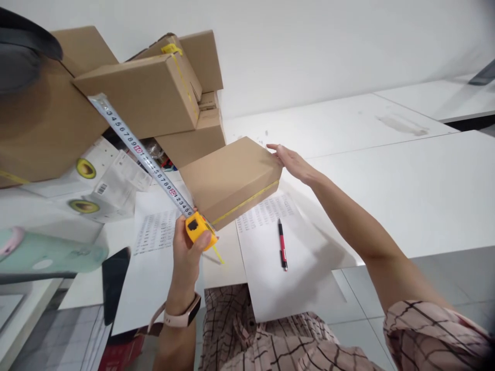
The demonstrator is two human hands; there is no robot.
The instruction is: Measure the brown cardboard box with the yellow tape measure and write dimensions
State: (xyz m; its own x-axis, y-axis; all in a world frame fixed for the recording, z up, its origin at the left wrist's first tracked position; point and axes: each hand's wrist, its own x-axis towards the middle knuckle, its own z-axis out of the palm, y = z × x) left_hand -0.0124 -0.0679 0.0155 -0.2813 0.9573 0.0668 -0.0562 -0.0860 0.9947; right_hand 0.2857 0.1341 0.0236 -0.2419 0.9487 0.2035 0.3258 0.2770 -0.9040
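Note:
My left hand [190,241] grips a yellow tape measure [205,238] with its blade [145,158] pulled out toward the upper left, past the 20 mark. A closed cardboard box [232,178] with a yellow line along its side stands in front of me. The tape case is close to the box's near left corner; I cannot tell whether they touch. At the box's far right end, my right hand [289,161] rests its stretched fingers against the edge, with the palm turned toward the box. Part of the right fingers is hidden.
Printed sheets [278,268] lie under and before the box, with a red and black pen [283,246] on one. Larger cardboard boxes [135,93] pile up at the back left. Avocado-printed white boxes [104,180] and a mint-green bottle [54,251] are at left.

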